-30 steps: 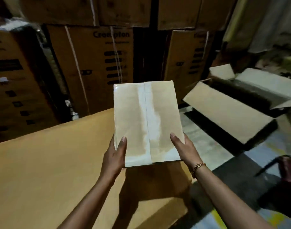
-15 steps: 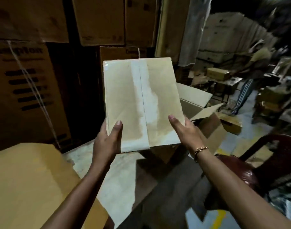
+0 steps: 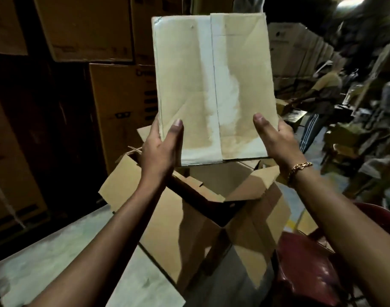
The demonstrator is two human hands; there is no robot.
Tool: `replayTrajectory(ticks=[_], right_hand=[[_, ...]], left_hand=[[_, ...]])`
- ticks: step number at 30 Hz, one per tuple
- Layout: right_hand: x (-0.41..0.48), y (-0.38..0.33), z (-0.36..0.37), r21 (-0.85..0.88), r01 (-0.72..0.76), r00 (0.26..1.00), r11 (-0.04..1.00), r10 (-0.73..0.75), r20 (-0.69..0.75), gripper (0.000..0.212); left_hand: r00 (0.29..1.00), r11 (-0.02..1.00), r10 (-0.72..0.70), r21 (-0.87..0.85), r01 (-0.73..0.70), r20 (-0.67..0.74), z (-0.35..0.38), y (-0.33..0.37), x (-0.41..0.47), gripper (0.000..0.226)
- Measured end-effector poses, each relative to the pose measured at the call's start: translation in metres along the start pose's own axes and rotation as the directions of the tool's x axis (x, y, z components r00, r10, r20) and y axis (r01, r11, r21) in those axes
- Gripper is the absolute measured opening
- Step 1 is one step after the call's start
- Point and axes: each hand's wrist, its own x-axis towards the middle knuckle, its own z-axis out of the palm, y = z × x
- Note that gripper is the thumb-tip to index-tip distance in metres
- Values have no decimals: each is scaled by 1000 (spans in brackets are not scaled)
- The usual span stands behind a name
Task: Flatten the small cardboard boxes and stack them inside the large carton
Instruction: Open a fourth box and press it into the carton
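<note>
No text reads clearly. A stacked carton point(image 3: 121, 107) bears dark lettering, blurred and cut off behind the flattened box point(image 3: 189, 85).

The flattened box point(image 3: 214, 85) is matt creased cardboard with pale glossy tape down its middle; the open carton point(image 3: 189, 229) is plain matt brown cardboard; the bracelet point(image 3: 299, 168) is shiny gold-coloured metal.
</note>
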Motion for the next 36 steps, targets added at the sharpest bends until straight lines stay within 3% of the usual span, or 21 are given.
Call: replayTrajectory(ticks=[5,9,12,15,20,22,25,28,33,36], right_hand=[[76,40,-9,33,-22,996,999,19,82,59],[135,73,-7,-24,-9,973,1000,14,232,57],[178,106,-4,-38,20,944,999,-6,329,56],[218,140,-1,-68,41,901,997,-7,435,63],[263,185,9,-132,61,765,989,38,643,64],[272,201,18,-166,44,683,985,92,725,49],[280,232,41,-282,5,563,959,230,794,65],[285,258,64,-358,2,447,934,319,835,61],[289,291,100,-452,60,401,890,394,827,68],[290,306,116,-466,117,397,877,388,831,48]], left_hand=[[999,997,-42,64,42,0,56,-17,40,65],[998,990,-64,126,66,-15,85,-42,62,40],[994,984,-88,147,97,-66,109,-61,71,39],[982,973,-142,162,162,-124,139,-78,75,42],[912,907,-363,149,393,-192,178,-104,73,51],[863,867,-467,92,489,-191,185,-117,69,51],[782,787,-589,72,612,-203,187,-143,66,37],[733,718,-639,158,677,-233,189,-181,68,50],[682,558,-631,394,730,-370,198,-221,77,47],[711,344,-623,701,624,-327,207,-227,79,64]])
